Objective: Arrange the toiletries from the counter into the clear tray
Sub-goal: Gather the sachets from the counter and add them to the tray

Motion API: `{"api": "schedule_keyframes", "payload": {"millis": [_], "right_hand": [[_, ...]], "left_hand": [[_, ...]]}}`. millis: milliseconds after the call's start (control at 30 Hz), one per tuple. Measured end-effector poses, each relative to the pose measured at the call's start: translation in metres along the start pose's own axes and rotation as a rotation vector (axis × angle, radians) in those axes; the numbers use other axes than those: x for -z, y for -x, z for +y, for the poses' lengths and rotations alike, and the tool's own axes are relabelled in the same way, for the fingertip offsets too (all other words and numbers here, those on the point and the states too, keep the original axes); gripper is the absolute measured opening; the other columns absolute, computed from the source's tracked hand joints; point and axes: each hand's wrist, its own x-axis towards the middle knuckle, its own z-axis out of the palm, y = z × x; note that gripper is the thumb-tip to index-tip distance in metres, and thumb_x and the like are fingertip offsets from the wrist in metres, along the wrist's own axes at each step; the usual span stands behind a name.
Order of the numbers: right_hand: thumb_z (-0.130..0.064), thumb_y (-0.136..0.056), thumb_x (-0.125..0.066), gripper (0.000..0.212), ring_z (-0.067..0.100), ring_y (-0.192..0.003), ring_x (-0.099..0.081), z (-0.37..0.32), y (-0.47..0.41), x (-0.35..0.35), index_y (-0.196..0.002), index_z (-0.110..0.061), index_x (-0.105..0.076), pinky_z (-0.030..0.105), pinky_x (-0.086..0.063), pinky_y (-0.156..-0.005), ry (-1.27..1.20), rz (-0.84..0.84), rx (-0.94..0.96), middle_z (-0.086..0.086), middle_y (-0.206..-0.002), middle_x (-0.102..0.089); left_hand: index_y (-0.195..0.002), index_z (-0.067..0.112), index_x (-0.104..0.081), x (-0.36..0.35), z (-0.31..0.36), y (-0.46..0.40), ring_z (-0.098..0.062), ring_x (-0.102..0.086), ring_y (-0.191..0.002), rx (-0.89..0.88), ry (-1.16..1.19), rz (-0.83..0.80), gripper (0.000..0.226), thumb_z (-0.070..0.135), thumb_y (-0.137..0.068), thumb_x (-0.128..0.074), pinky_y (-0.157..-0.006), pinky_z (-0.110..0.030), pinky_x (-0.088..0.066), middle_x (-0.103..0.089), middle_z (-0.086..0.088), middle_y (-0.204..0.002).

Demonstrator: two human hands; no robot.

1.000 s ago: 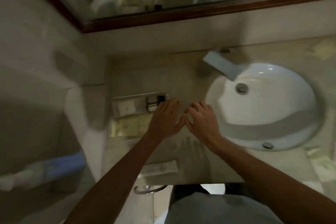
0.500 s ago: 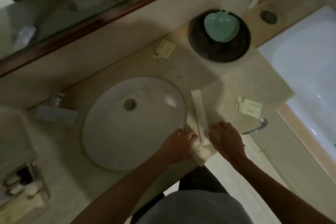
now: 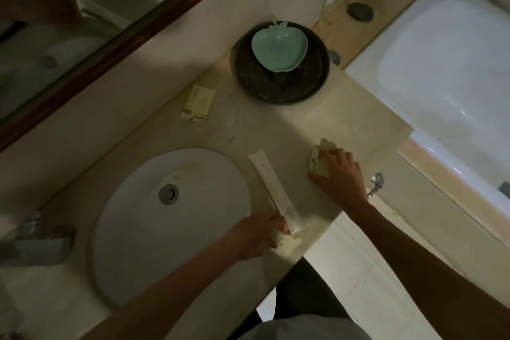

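My left hand (image 3: pixel 255 234) is closed on a small cream packet (image 3: pixel 285 241) at the counter's front edge, right of the sink. A long white sachet (image 3: pixel 271 183) lies on the counter just beyond that hand. My right hand (image 3: pixel 340 174) presses on a cream packet (image 3: pixel 317 164) farther right, its fingers curled over it. Another cream packet (image 3: pixel 198 103) lies flat near the wall, behind the sink. The clear tray is out of view.
A white oval sink (image 3: pixel 171 218) fills the counter's left, with a faucet (image 3: pixel 38 243) at its left. A dark round bowl (image 3: pixel 278 83) holds a green apple-shaped dish (image 3: pixel 278 45). A white bathtub (image 3: pixel 447 63) lies right. A mirror (image 3: pixel 69 8) runs behind.
The view swung from the tray side to the sink's right side. My right hand moved away from the left hand to the cream packet farther right; my left hand stayed on its small packet.
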Motion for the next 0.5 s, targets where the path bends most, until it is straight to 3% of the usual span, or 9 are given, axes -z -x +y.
{"api": "schedule_keyframes", "payload": {"millis": [167, 300, 400, 500], "right_hand": [[-0.057, -0.066, -0.081, 0.074, 0.027, -0.105, -0.049, -0.003, -0.021, 0.005, -0.125, -0.018, -0.057, 0.040, -0.043, -0.087, -0.097, -0.048, 0.035, 0.006, -0.119, -0.054], [-0.040, -0.060, -0.089, 0.078, 0.023, -0.091, -0.054, 0.002, -0.041, 0.013, -0.127, -0.023, -0.053, 0.033, -0.046, -0.075, -0.288, -0.191, 0.009, 0.000, -0.115, -0.045], [-0.020, -0.069, -0.084, 0.064, 0.027, -0.095, -0.058, 0.001, -0.062, 0.023, -0.128, -0.017, -0.059, 0.031, -0.046, -0.077, -0.307, -0.235, 0.037, 0.003, -0.112, -0.050], [-0.004, -0.080, -0.068, 0.046, 0.030, -0.096, -0.061, -0.007, -0.085, 0.038, -0.125, -0.012, -0.063, 0.032, -0.047, -0.079, -0.306, -0.078, 0.095, 0.008, -0.113, -0.059]], "left_hand": [[-0.112, 0.030, -0.054, 0.052, 0.017, -0.030, -0.006, -0.052, -0.090, 0.015, 0.129, 0.046, 0.037, 0.023, -0.082, -0.074, -0.073, -0.017, -0.039, -0.056, 0.012, -0.105], [-0.104, 0.025, -0.058, 0.085, 0.028, -0.059, 0.002, -0.053, -0.075, 0.005, 0.172, 0.019, 0.034, 0.018, -0.078, -0.079, -0.062, -0.006, -0.035, -0.056, 0.013, -0.090], [-0.104, 0.027, -0.060, 0.102, 0.016, -0.095, -0.006, -0.057, -0.085, 0.092, 0.237, 0.130, 0.037, 0.015, -0.075, -0.080, -0.063, -0.004, -0.038, -0.060, 0.008, -0.100], [-0.109, 0.024, -0.060, 0.109, -0.004, -0.127, -0.011, -0.058, -0.092, 0.261, 0.343, 0.243, 0.042, 0.016, -0.075, -0.083, -0.059, -0.003, -0.043, -0.060, 0.006, -0.104]]}}
